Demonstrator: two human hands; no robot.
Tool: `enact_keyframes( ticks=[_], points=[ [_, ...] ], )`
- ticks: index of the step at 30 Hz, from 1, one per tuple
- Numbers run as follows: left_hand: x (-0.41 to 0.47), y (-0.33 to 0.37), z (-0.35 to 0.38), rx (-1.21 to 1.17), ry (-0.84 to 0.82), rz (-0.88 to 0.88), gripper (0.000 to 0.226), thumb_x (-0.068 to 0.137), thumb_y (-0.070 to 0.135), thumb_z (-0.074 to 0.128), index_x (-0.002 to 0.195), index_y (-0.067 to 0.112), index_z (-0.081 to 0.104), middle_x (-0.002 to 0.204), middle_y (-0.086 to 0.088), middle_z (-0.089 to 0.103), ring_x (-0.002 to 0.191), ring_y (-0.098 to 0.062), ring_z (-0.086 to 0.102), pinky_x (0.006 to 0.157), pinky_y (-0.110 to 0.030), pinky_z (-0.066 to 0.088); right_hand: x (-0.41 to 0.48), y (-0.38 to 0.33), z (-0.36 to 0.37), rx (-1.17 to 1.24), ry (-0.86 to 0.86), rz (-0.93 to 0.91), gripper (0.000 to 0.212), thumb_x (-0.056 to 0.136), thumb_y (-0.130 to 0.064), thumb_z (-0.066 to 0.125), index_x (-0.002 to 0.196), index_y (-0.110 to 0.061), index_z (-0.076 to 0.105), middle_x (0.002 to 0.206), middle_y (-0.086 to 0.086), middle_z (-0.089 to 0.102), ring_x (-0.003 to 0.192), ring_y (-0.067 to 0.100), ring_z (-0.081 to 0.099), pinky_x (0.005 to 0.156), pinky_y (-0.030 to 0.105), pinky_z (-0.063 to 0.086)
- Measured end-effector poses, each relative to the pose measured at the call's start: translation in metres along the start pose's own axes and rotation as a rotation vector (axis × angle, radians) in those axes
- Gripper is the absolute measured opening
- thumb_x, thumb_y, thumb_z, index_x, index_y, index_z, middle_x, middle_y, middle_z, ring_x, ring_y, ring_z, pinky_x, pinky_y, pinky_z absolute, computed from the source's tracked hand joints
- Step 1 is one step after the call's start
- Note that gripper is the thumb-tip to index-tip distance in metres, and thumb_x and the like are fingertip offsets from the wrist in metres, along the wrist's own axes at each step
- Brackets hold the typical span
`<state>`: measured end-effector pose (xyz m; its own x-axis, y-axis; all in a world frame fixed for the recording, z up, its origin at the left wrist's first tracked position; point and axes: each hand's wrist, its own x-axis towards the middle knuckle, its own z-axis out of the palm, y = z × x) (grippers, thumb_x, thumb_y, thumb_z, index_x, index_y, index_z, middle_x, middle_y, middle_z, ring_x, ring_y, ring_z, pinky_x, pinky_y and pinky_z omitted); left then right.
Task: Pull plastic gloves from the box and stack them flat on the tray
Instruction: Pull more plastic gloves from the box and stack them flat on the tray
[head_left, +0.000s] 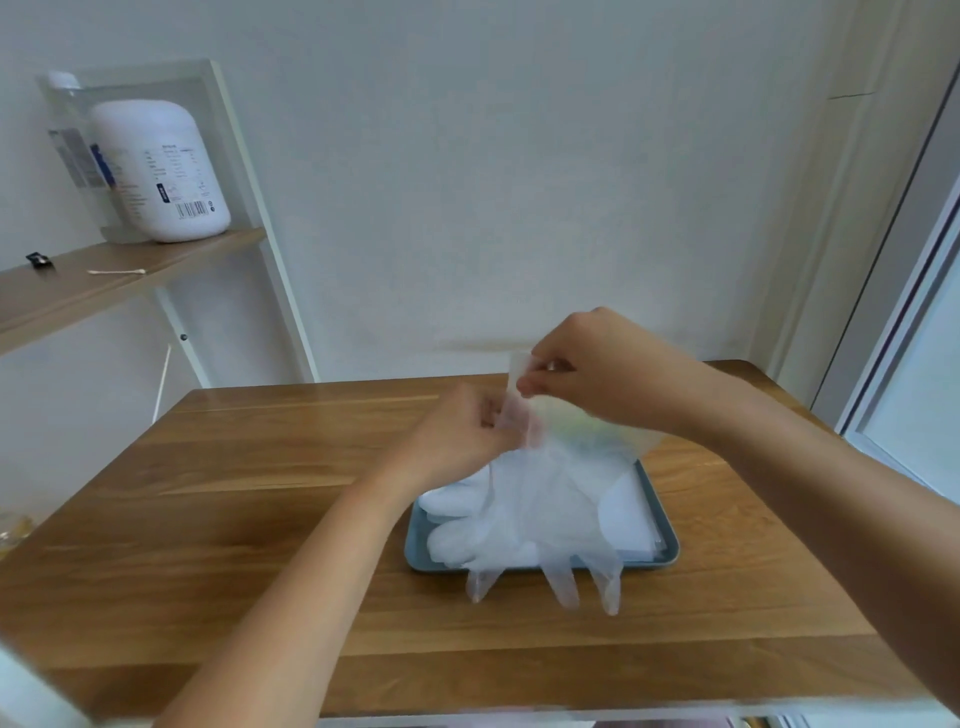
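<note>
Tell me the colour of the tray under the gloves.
The tray is muted blue-grey, seen best in the head view.

Wooden desk (260, 519), planked, visible grain, smooth with a soft satin sheen. Thin clear plastic film for the held glove (563, 584), see-through, glossy, lightly crinkled, with a faint rainbow tint near the cuff. Same film in the stacked gloves (457, 499), milky white in layers. Grey-blue tray (667, 545), smooth and matt, plastic or metal hard to tell. White plastic bottle (161, 171), dull gloss, printed label. Wood-look shelf (104, 275), matt
</note>
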<state>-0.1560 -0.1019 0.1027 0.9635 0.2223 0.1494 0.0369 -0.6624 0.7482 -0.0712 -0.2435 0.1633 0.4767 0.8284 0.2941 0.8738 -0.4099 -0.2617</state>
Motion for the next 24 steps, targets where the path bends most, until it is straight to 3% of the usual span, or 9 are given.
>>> enact_keyframes(
  ticks=[2, 4, 6, 12, 14, 16, 18, 21, 24],
  points=[
    [-0.001, -0.006, -0.003, -0.121, -0.052, -0.071, 0.026, 0.089, 0.011, 0.061, 0.066, 0.019, 0.069, 0.062, 0.018, 0.066, 0.067, 0.003, 0.061, 0.066, -0.007, 0.043, -0.002, 0.006, -0.002, 0.147, 0.022, 0.034, 0.018, 0.089, -0.027, 0.063, 0.082, -0.016, 0.076, 0.047, -0.007, 0.049, 0.039, 0.007, 0.042, 0.046, 0.015, 0.035],
    [-0.001, -0.011, -0.01, -0.29, -0.071, -0.107, 0.02, 0.091, 0.009, 0.057, 0.078, 0.007, 0.072, 0.085, -0.006, 0.074, 0.085, -0.017, 0.067, 0.084, -0.024, 0.05, -0.003, 0.015, -0.003, 0.291, 0.041, 0.1, 0.018, 0.09, -0.028, 0.063, 0.08, -0.019, 0.075, 0.043, -0.004, 0.046, 0.033, 0.007, 0.036, 0.039, 0.015, 0.03],
    [0.002, -0.017, -0.019, -0.373, -0.088, -0.137, 0.025, 0.094, 0.006, 0.052, 0.077, 0.006, 0.069, 0.082, -0.017, 0.071, 0.077, -0.018, 0.067, 0.079, -0.028, 0.051, -0.004, 0.025, 0.0, 0.422, 0.053, 0.194, 0.021, 0.094, -0.027, 0.058, 0.083, -0.019, 0.074, 0.039, -0.004, 0.042, 0.031, 0.008, 0.03, 0.036, 0.018, 0.029],
    [0.032, -0.022, -0.046, -0.299, -0.162, -0.298, 0.021, 0.096, 0.007, 0.052, 0.082, 0.005, 0.067, 0.061, -0.002, 0.058, 0.048, -0.007, 0.053, 0.043, -0.016, 0.04, -0.004, 0.06, 0.026, 0.65, 0.033, 0.387, 0.029, 0.1, -0.029, 0.048, 0.091, -0.015, 0.072, 0.032, -0.006, 0.036, 0.027, 0.009, 0.024, 0.037, 0.02, 0.023],
    [0.046, -0.022, -0.048, -0.272, -0.192, -0.337, 0.018, 0.095, 0.01, 0.055, 0.084, 0.009, 0.069, 0.067, 0.001, 0.063, 0.052, -0.004, 0.058, 0.047, -0.014, 0.045, -0.006, 0.071, 0.036, 0.676, 0.037, 0.435, 0.029, 0.099, -0.029, 0.049, 0.088, -0.015, 0.072, 0.038, 0.001, 0.042, 0.032, 0.014, 0.029, 0.036, 0.017, 0.024],
    [0.06, -0.025, -0.045, -0.145, -0.236, -0.355, 0.014, 0.094, 0.017, 0.059, 0.088, 0.014, 0.07, 0.081, 0.003, 0.071, 0.073, -0.007, 0.065, 0.065, -0.016, 0.052, -0.008, 0.083, 0.048, 0.684, 0.033, 0.473, 0.03, 0.098, -0.03, 0.051, 0.084, -0.015, 0.072, 0.053, 0.018, 0.053, 0.045, 0.022, 0.039, 0.044, 0.02, 0.031],
    [0.075, -0.033, -0.041, -0.006, -0.296, -0.37, 0.017, 0.094, 0.025, 0.061, 0.095, 0.013, 0.072, 0.095, 0.0, 0.073, 0.089, -0.014, 0.066, 0.082, -0.024, 0.052, -0.009, 0.093, 0.059, 0.668, 0.018, 0.519, 0.03, 0.098, -0.03, 0.052, 0.077, -0.017, 0.07, 0.053, 0.015, 0.053, 0.043, 0.02, 0.038, 0.042, 0.02, 0.03],
    [0.094, -0.046, -0.032, 0.098, -0.407, -0.395, 0.021, 0.092, 0.031, 0.063, 0.084, 0.014, 0.074, 0.083, 0.002, 0.071, 0.076, -0.014, 0.063, 0.073, -0.024, 0.048, -0.008, 0.108, 0.078, 0.601, -0.028, 0.576, 0.037, 0.099, -0.028, 0.05, 0.062, -0.022, 0.057, 0.038, -0.006, 0.045, 0.035, 0.013, 0.034, 0.035, 0.017, 0.027],
    [0.104, -0.062, -0.014, 0.262, -0.44, -0.382, 0.027, 0.092, 0.035, 0.063, 0.071, 0.02, 0.069, 0.071, 0.006, 0.064, 0.069, -0.011, 0.055, 0.066, -0.022, 0.043, -0.012, 0.117, 0.104, 0.444, -0.081, 0.586, 0.033, 0.098, -0.024, 0.048, 0.067, -0.021, 0.058, 0.039, -0.005, 0.052, 0.032, 0.012, 0.042, 0.035, 0.016, 0.034]
  ],
)
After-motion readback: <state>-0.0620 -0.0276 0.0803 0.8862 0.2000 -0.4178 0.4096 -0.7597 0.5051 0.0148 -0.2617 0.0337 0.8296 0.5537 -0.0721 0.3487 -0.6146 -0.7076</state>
